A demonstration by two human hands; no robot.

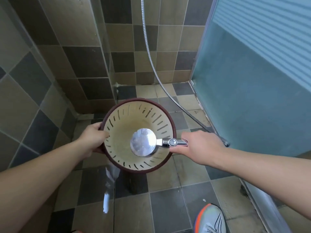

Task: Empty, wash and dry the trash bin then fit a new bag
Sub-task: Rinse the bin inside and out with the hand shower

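Observation:
A round trash bin (121, 125) with a dark red rim and a cream slotted inside hangs above the tiled floor at centre. My left hand (94, 138) grips its left rim, thumb over the edge. My right hand (200, 147) holds the chrome handle of a shower head (143, 142), whose round face points down into the bin's mouth. The bin holds no bag or trash. Water runs out from under the bin's lower left side and falls to the floor.
The metal shower hose (151, 58) loops from the back wall down behind my right hand. A frosted glass door (252, 91) stands at the right, a glass panel (50, 68) at the left. My shoe (210, 219) is at the bottom right on wet tiles.

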